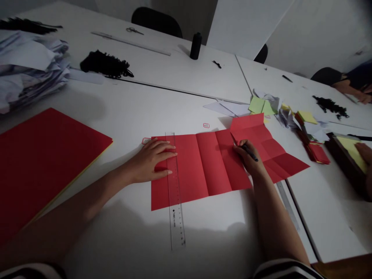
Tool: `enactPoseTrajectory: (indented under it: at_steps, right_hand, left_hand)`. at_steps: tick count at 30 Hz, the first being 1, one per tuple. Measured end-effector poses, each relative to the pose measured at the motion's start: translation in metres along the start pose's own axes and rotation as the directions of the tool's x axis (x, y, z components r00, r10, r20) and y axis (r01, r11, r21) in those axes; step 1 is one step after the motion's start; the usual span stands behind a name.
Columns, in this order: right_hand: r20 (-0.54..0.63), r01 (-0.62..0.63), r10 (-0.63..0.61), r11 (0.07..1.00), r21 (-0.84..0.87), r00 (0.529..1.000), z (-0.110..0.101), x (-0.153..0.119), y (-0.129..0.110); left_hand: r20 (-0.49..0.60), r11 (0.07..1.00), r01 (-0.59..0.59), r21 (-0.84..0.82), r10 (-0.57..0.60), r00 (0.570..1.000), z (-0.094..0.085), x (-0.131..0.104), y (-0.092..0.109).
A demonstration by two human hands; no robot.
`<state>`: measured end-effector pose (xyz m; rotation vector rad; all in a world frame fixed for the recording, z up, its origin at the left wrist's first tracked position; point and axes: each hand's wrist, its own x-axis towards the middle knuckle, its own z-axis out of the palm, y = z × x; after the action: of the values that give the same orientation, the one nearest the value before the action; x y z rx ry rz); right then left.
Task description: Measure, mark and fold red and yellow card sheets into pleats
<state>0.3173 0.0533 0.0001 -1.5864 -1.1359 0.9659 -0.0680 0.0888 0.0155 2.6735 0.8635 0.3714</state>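
A creased red sheet (186, 170) lies on the white table with a clear plastic ruler (176, 224) across its left part. My left hand (151, 161) rests flat on the sheet and the ruler's edge, fingers spread. My right hand (250, 157) is closed around a dark pen (250, 152) over the sheet's right end. Beside and partly under that hand is a second folded red sheet (266, 139), its creases raised. The pen's tip is too small to make out.
Stacked large red sheets (52, 159) lie at left, crumpled white paper (31, 69) behind them. Further back are black yarn (106, 64), a black bottle (196, 46) and scissors (134, 30). Paper scraps (286, 114) lie at right, near another person's hand (364, 155).
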Motion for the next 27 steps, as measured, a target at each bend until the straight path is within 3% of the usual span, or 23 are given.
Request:
enactPoseTrajectory:
  at_steps: [15, 27]
  right_hand:
    - [0.007, 0.003, -0.003, 1.000, -0.017, 1.000, 0.003, -0.001, 0.001]
    - [-0.010, -0.061, 0.060, 0.994, -0.091, 0.998, 0.006, -0.006, -0.014]
  left_hand:
    - [-0.006, 0.999, 0.036, -0.009, -0.036, 0.999, 0.000, 0.001, 0.003]
    - [-0.015, 1.000, 0.026, 0.011, -0.026, 1.000, 0.001, -0.001, 0.000]
